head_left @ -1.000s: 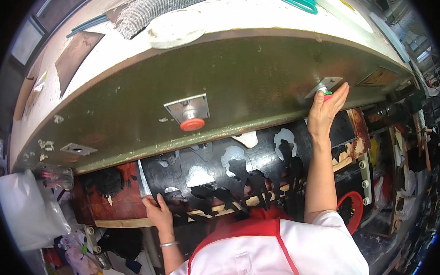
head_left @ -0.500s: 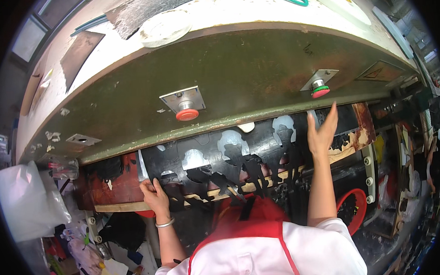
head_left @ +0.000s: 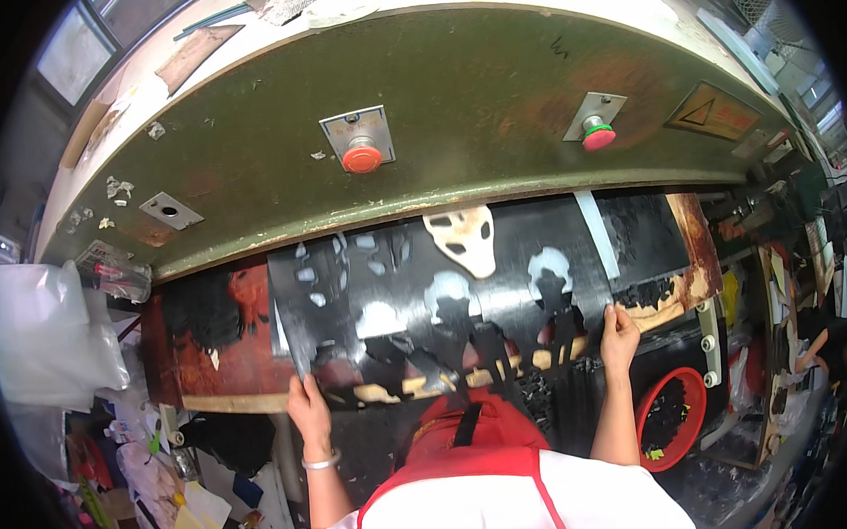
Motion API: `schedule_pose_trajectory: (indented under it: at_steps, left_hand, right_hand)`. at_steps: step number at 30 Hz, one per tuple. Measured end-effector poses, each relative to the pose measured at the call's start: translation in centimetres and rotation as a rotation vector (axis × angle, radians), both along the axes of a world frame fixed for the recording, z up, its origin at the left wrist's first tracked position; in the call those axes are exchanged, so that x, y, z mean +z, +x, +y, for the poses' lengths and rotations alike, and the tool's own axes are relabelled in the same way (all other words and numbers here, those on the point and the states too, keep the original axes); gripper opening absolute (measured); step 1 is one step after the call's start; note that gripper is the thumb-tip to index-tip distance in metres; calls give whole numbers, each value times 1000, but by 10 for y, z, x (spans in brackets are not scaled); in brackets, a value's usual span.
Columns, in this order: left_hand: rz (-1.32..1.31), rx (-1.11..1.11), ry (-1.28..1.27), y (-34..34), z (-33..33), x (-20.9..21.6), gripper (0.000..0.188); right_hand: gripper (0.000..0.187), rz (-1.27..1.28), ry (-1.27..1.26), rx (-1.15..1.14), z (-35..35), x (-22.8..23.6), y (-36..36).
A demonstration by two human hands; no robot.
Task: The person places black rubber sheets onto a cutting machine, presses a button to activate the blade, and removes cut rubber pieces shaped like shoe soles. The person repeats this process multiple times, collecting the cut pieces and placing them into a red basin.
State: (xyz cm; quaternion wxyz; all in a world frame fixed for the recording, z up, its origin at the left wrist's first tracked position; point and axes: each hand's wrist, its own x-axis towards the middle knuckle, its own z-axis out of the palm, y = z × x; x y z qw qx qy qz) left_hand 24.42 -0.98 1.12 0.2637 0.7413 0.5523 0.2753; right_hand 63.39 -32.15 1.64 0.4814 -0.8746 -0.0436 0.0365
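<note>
A black sheet (head_left: 530,224) with cut-out openings lies across the worktop, its near part reduced to dangling strips. My left hand (head_left: 309,411) pinches its near left corner, thumb and fingers together. At the near right corner, my right hand (head_left: 620,341) grips the sheet's edge between thumb and fingers. On the sheet's far middle sits a flat cream piece (head_left: 480,262) with several dark holes, its far end close under the machine's green front. Pale surface shows through the larger openings in the sheet.
Above the worktop runs a green machine front (head_left: 473,92) with a red button (head_left: 361,157) and a pink-and-green button (head_left: 598,136). A red bucket (head_left: 698,406) with dark scraps stands at right. Clear plastic bags (head_left: 53,328) hang at left. Another person (head_left: 829,351) shows at far right.
The sheet has slid toward me, bringing the cream piece and several small openings out from under the machine. My right hand came down from near the button, fingers apart, and closed on the sheet.
</note>
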Motion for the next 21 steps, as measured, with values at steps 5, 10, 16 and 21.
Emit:
schedule_pose_trajectory:
  at_steps: [5, 10, 16, 21]
  left_hand:
    - [39, 54, -100, -32, -9, 23, 31]
    - [105, -172, 450, 28, 23, 64, 31]
    - [282, -506, 367, 136, 48, 44, 50]
    - [463, -436, 314, 134, 48, 18, 50]
  right_hand:
    - [44, -474, -127, 70, 56, 37, -6]
    - [99, -494, -265, 705, 144, 45, -94]
    - [84, -552, -225, 595, 116, 48, -128]
    - [77, 186, 182, 577, 85, 69, -109]
